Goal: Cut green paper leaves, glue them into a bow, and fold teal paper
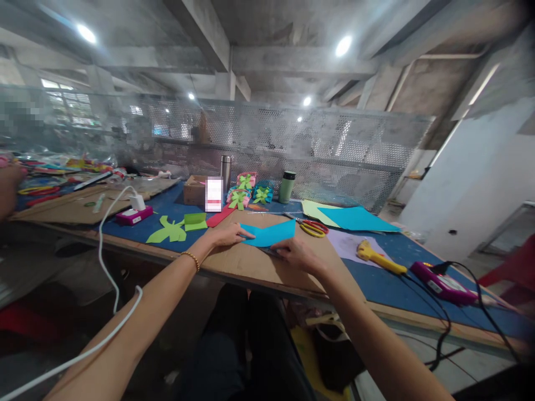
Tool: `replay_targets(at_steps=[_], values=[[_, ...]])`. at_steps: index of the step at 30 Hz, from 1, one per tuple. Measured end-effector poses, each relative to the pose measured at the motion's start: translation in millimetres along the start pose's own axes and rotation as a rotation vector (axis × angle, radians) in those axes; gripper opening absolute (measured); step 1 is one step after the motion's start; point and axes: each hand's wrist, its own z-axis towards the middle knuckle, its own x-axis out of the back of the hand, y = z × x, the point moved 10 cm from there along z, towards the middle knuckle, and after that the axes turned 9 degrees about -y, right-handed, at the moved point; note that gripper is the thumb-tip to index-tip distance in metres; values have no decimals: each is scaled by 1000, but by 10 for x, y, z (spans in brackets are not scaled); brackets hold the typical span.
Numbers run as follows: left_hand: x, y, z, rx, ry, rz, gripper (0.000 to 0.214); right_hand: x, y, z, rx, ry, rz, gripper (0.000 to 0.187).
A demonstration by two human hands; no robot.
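A bright blue craft sheet (271,233), bent so that its right end stands up, lies on the cardboard in front of me. My left hand (229,235) grips its left end, index finger stretched over the surface. At the lower right edge my right hand (296,254) has its fingers closed on the same sheet. Yellow-and-red handled scissors (314,228) lie just beyond my right hand. To the left of my left hand are green cut leaf shapes (169,230), a folded green piece (195,221) and a red strip (220,216).
Cardboard (234,260) covers part of the blue tabletop (376,287). On the right lie a yellow glue gun (382,259), a purple power box (443,283) and blue sheets (359,218). Behind stand a green bottle (287,187) and small flower-decorated items (239,197). A white cable (102,245) hangs left.
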Motion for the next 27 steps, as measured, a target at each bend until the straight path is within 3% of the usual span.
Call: replay_targets(at_steps=[12,20,27], values=[[46,51,-14,13,35,46,38,-64,-135,21,39,3,-81,29],[21,-24,28,13,45,39,36,-139,-64,40,-2,92,-177,35],[48,73,-25,11,99,79,37,-81,-104,-35,-36,149,-160,28]])
